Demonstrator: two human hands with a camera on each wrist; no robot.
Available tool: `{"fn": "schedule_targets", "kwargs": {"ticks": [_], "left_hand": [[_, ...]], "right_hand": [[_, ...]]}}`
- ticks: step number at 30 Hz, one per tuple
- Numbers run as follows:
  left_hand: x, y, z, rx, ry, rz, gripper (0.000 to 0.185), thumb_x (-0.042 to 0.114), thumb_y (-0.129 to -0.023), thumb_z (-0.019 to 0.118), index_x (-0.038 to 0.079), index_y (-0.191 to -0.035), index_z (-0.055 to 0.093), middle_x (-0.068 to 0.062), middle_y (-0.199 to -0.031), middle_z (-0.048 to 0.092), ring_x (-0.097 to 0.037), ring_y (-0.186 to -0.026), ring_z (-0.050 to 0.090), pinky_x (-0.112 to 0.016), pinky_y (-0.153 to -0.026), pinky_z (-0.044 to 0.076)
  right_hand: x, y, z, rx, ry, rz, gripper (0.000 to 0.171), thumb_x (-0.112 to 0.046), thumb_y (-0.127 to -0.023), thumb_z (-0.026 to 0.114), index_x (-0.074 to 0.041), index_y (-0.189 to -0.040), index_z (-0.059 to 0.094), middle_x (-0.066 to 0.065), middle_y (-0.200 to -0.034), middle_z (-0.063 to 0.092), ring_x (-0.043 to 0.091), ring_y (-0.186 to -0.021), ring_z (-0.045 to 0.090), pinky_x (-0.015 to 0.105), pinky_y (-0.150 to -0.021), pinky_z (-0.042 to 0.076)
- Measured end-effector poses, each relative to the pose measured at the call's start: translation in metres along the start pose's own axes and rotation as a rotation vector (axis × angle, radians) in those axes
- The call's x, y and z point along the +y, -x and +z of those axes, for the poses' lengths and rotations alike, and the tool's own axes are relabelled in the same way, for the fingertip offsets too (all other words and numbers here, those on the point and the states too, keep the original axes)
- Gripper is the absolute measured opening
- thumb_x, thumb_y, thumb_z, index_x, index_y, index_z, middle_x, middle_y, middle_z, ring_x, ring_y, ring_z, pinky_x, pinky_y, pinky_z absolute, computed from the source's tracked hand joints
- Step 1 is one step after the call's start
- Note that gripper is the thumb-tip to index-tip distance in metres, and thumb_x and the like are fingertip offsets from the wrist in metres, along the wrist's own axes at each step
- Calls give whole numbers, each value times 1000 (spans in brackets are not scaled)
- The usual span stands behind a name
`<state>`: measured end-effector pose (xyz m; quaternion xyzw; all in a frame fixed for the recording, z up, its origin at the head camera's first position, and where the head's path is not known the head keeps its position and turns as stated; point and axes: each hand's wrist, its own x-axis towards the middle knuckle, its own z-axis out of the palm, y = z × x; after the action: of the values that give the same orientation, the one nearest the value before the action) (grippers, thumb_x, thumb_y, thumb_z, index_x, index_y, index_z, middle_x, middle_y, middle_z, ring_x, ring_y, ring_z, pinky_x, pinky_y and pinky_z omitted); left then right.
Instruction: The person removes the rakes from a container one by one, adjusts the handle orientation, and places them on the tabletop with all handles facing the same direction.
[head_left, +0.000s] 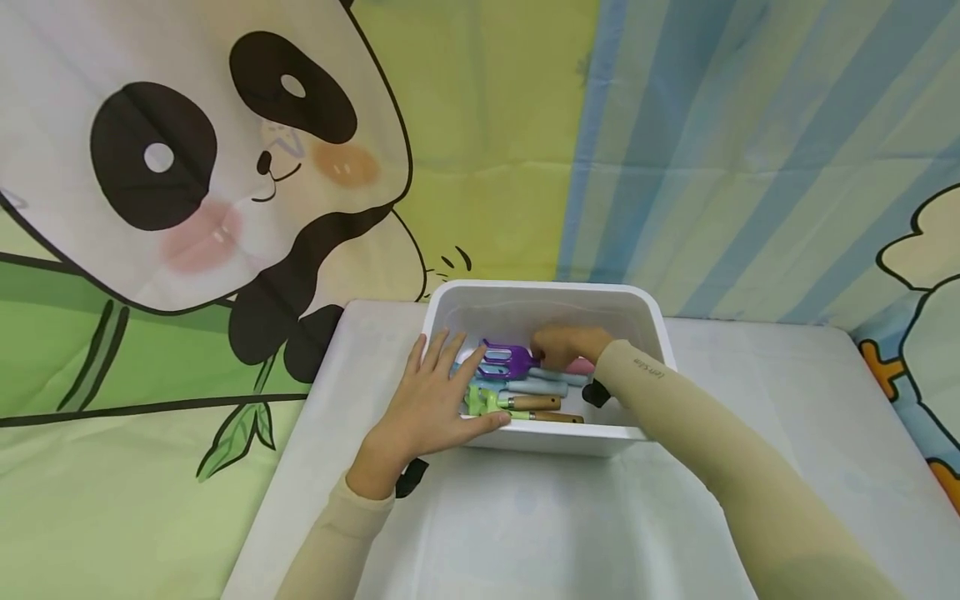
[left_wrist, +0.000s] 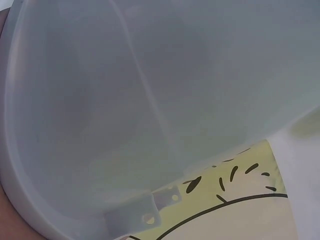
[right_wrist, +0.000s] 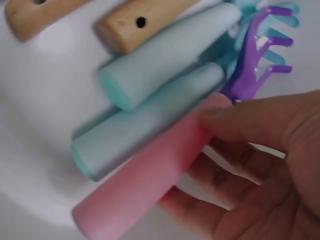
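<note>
The purple rake (head_left: pixel 508 360) with the pink handle (right_wrist: pixel 145 180) looks like a light, stiff plastic toy; its smooth round handle could slip, so the thick middle of that handle is the sound place to hold, not the thin tines. It lies inside the white bin (head_left: pixel 645 317), at the fingertips of the right hand (head_left: pixel 566 344), tines pointing away from the palm toward the left hand. In the right wrist view the right hand's thumb and fingers (right_wrist: pixel 240 125) curl round the pink handle, gripping it. Just beyond the knuckles, touching the pink handle, lie two teal handles (right_wrist: pixel 165 75), and past them two wooden handles (right_wrist: pixel 135 22). The left hand (head_left: pixel 435 400) rests flat on the bin's near left rim with fingers straight and spread, thumb along the edge, holding nothing. The bin stands on a white table (head_left: pixel 525 533)
</note>
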<state>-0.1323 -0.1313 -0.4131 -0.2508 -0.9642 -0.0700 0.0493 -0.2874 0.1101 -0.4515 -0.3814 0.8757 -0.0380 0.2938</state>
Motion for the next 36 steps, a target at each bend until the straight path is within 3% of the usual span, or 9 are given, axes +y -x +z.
{"fn": "schedule_targets", "kwargs": {"ticks": [3,8,16,26,31,36], "left_hand": [[0,0,-1,-4,-3,-6,102,87,-84,32,14,-155,39,-19,-160,27,-40,-149,12,-58,-117,0],[1,-1,-1,-8,-7,-8,103,88,-84,31,14,-154,41,-19,-160,28,-41,-149,12,-58,-117,0],[1,0,-1,2,-18,-5,103,88,-84,30,13,-154,42,-19,-159,29,-42,-149,14,-60,-117,4],[1,1,-2,-4,-12,-11,103,88,-83,31,14,-154,41,-20,-159,29,-42,-149,13,-58,-117,2],[1,0,-1,-9,-22,-7,103,88,-84,32,13,-154,42,-19,-159,29,-43,-149,12,-58,-117,3],[1,0,-2,-7,-19,-4,102,87,-84,33,13,-154,42,-19,-159,30,-43,-149,12,-58,-117,2]], "right_hand": [[-1,4,-4,-17,-30,35,8,-2,-92,59,-6,-92,66,1,-80,54,17,-73,49,28,-63,42],[-3,14,-16,-55,-117,82,24,0,-90,57,-2,-113,66,7,-102,62,19,-79,56,33,-68,54],[-8,34,-35,-94,-357,139,29,-4,-94,59,-1,-123,61,13,-121,58,24,-95,59,39,-72,59],[-12,82,-67,-69,-530,87,22,-4,-96,58,0,-117,54,19,-121,57,26,-96,58,42,-75,58],[-13,116,-80,-10,-595,9,13,-7,-100,57,-1,-112,55,19,-114,56,26,-92,57,41,-74,57],[-10,149,-85,70,-637,5,14,-11,-101,57,-1,-112,56,18,-113,56,27,-92,60,43,-78,57]]}}
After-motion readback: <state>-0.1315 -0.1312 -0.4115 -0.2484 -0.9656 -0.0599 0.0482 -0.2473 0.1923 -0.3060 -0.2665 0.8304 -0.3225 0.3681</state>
